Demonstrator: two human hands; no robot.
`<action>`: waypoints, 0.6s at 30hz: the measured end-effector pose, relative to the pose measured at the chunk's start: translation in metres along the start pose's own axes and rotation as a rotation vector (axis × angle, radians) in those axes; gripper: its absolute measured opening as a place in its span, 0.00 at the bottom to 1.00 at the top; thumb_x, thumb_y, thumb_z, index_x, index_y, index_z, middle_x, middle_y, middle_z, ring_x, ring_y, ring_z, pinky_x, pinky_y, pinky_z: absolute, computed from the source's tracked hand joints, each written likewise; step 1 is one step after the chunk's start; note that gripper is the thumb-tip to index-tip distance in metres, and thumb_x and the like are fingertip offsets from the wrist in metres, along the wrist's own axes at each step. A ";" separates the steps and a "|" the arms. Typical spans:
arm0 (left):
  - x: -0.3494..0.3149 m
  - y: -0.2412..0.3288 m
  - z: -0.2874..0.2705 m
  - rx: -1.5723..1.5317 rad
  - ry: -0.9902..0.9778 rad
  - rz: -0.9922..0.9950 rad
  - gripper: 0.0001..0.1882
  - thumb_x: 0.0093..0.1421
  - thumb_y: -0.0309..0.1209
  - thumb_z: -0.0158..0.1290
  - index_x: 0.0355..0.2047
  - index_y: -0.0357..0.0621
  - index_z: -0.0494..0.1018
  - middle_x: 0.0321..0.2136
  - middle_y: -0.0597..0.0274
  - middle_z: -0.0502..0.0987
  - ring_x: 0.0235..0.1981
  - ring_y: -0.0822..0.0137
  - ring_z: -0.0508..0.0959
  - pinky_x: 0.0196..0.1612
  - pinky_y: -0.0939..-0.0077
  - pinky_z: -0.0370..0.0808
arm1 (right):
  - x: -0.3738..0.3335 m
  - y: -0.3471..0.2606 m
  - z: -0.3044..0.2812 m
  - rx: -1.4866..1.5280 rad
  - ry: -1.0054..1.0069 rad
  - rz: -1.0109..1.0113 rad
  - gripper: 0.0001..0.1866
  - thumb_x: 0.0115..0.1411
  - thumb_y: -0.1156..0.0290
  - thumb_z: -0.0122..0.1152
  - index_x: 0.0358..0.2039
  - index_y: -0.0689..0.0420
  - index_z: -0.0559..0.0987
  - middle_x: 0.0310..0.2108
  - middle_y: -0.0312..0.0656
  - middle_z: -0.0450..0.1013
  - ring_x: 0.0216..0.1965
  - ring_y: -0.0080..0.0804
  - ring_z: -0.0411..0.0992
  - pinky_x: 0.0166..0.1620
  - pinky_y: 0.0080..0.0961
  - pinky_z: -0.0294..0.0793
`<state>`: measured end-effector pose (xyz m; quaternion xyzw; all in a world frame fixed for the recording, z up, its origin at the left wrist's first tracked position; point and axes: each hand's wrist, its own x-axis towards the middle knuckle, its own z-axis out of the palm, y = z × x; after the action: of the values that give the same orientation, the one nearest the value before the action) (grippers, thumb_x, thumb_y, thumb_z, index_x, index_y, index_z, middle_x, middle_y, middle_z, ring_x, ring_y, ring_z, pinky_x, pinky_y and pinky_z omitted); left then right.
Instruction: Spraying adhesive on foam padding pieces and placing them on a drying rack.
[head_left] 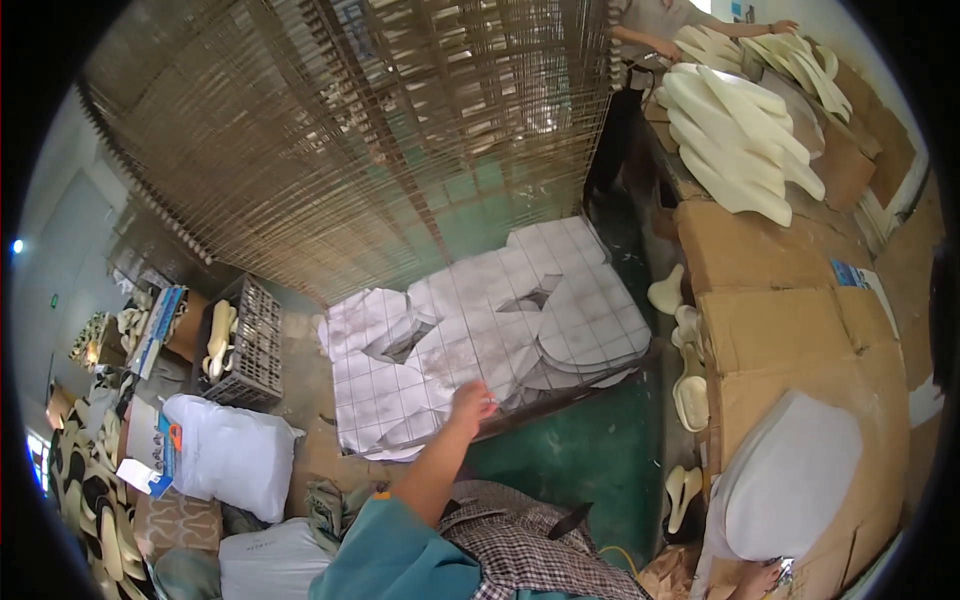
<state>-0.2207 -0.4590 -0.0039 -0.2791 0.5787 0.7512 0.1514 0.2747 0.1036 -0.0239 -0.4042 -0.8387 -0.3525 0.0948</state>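
Note:
My left hand (474, 403), bare below a teal sleeve, reaches out to the near edge of a wire rack shelf (440, 375); its fingers are curled closed there. White shaped sheets (590, 310) lie across that shelf, several overlapping, under a grid of thin lines. At the lower right, my right hand (762, 580) shows only in part beside a stack of white rounded sheets (790, 475). A small shiny object (785, 571) is at its fingers, too small to name. Most of that hand is cut off by the picture's edge.
Tilted wire shelves (400, 130) rise behind the sheets. A cardboard-covered table (790, 330) runs along the right, bearing cream shaped pieces (735, 140); another person's hand (665, 48) is beside them. At left stand a grey plastic crate (255, 340) and a white bag (230, 450).

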 end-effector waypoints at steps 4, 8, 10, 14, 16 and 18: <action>-0.041 0.031 0.097 0.283 -0.238 0.194 0.13 0.54 0.30 0.49 0.41 0.45 0.68 0.27 0.60 0.74 0.25 0.69 0.75 0.28 0.78 0.72 | 0.006 -0.009 0.035 0.334 -0.111 0.296 0.23 0.48 0.60 0.58 0.43 0.58 0.72 0.40 0.54 0.70 0.39 0.48 0.69 0.44 0.38 0.68; -0.054 0.007 0.145 0.468 -0.454 0.196 0.13 0.52 0.28 0.50 0.40 0.44 0.69 0.28 0.61 0.74 0.26 0.69 0.76 0.27 0.79 0.72 | -0.026 0.025 0.037 0.551 -0.236 0.678 0.25 0.49 0.67 0.56 0.47 0.65 0.68 0.43 0.58 0.68 0.43 0.52 0.67 0.47 0.38 0.67; -0.054 -0.029 0.169 0.483 -0.566 0.064 0.15 0.51 0.27 0.51 0.41 0.42 0.69 0.32 0.61 0.72 0.28 0.71 0.74 0.32 0.78 0.74 | -0.040 0.059 0.029 0.696 -0.043 0.731 0.25 0.49 0.67 0.54 0.48 0.63 0.67 0.39 0.54 0.71 0.42 0.48 0.69 0.47 0.36 0.67; -0.016 -0.072 0.133 0.575 -0.473 -0.071 0.12 0.53 0.25 0.49 0.39 0.41 0.70 0.26 0.60 0.73 0.25 0.69 0.75 0.26 0.77 0.76 | -0.003 0.061 -0.124 1.511 -0.096 1.230 0.19 0.46 0.73 0.54 0.41 0.56 0.71 0.27 0.35 0.68 0.25 0.24 0.66 0.25 0.23 0.66; 0.005 -0.091 0.121 0.708 -0.439 -0.156 0.08 0.54 0.26 0.46 0.36 0.44 0.70 0.21 0.60 0.73 0.13 0.68 0.73 0.14 0.78 0.71 | 0.001 0.059 -0.181 1.389 -0.201 1.259 0.15 0.49 0.68 0.60 0.38 0.56 0.70 0.23 0.32 0.67 0.21 0.20 0.64 0.24 0.20 0.65; 0.021 -0.117 0.111 0.896 -0.453 -0.225 0.07 0.54 0.29 0.45 0.34 0.47 0.68 0.21 0.60 0.72 0.15 0.64 0.73 0.16 0.73 0.71 | -0.009 0.061 -0.242 1.462 -0.305 1.016 0.17 0.51 0.69 0.60 0.41 0.55 0.70 0.22 0.29 0.66 0.21 0.16 0.63 0.22 0.17 0.63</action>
<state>-0.2007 -0.3216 -0.0885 -0.0779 0.7628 0.4502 0.4576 0.2954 -0.0373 0.1813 -0.6073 -0.5773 0.4103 0.3600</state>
